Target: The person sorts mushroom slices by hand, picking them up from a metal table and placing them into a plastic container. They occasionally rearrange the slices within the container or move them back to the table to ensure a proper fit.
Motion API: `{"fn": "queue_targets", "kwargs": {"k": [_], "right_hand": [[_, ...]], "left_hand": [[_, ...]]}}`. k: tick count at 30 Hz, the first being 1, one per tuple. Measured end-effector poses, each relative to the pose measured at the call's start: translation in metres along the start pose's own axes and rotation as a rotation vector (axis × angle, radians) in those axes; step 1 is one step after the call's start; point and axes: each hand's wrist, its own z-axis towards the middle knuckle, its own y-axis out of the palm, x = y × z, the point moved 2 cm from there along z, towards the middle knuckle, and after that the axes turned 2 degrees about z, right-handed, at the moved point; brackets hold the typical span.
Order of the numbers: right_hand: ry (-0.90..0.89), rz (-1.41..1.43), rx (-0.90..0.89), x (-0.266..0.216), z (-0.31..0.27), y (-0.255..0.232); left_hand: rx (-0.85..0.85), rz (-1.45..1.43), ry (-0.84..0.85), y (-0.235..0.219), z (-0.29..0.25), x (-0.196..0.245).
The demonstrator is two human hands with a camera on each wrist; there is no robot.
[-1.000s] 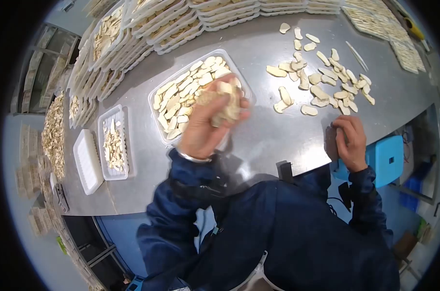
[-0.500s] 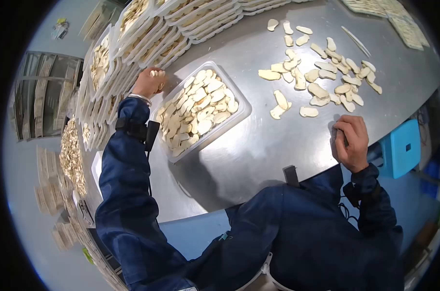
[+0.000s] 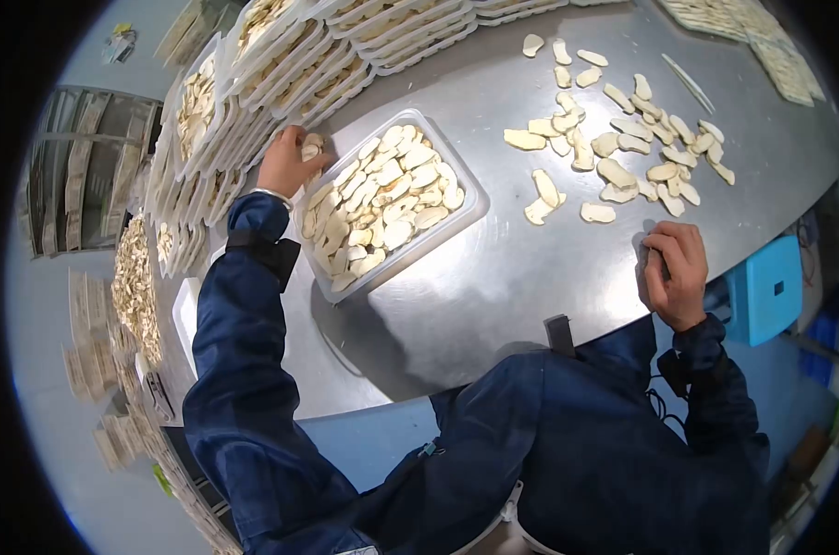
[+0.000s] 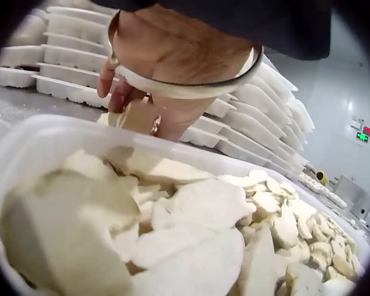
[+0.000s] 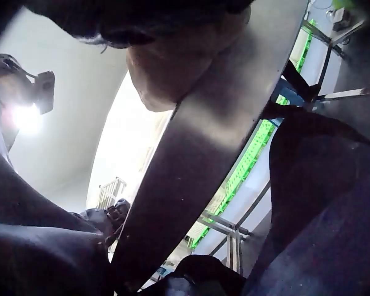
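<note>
In the head view my left hand (image 3: 290, 165) is just past the left rim of a white plastic tub (image 3: 472, 205). Its fingers grip a few pale mushroom slices (image 3: 312, 148). The left wrist view shows the held slices (image 4: 137, 117) under the fingers, outside the tub wall (image 4: 68, 128). Many overlapping mushroom slices (image 3: 396, 205) fill the tub. At the table's front edge my right hand (image 3: 676, 275) rests with loosely bent fingers and holds nothing; in the right wrist view this hand (image 5: 172, 68) is dark and partly cut off.
Stacked white trays of slices (image 3: 244, 111) stand close behind the left hand and along the back. Loose mushroom slices (image 3: 614, 172) lie scattered on the metal table (image 3: 493, 287) at right, with a thin white stick (image 3: 686, 81). A blue stool (image 3: 773, 291) stands beyond the edge.
My left hand has gone from above the tub, with a bunch of slices, to the tub's far left side. The tub now sits turned differently. My right hand stays put.
</note>
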Motion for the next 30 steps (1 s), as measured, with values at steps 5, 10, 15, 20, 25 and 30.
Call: {"fn": "queue_targets", "kwargs": {"k": [5, 10, 15, 20, 25, 30], "right_hand": [[-0.005, -0.002, 0.0, -0.001, 0.0, -0.001], [-0.007, 0.017, 0.004, 0.0, -0.001, 0.001], [-0.013, 0.011, 0.0, 0.0, 0.0, 0.003], [0.001, 0.019, -0.007, -0.008, 0.003, -0.001], [0.037, 0.06, -0.019, -0.015, 0.011, -0.01], [0.076, 0.071, -0.076, -0.013, 0.036, -0.024]], "left_hand": [[0.22, -0.228, -0.017, -0.016, -0.032, -0.034], [-0.071, -0.739, -0.445, -0.012, -0.134, -0.03], [-0.114, -1.107, -0.623, -0.003, -0.185, 0.039], [-0.074, -1.186, -0.599, 0.006, -0.189, 0.046], [-0.057, -1.249, -0.61, 0.0, -0.186, 0.05], [-0.076, -1.191, -0.604, 0.002, -0.2, 0.082]]}}
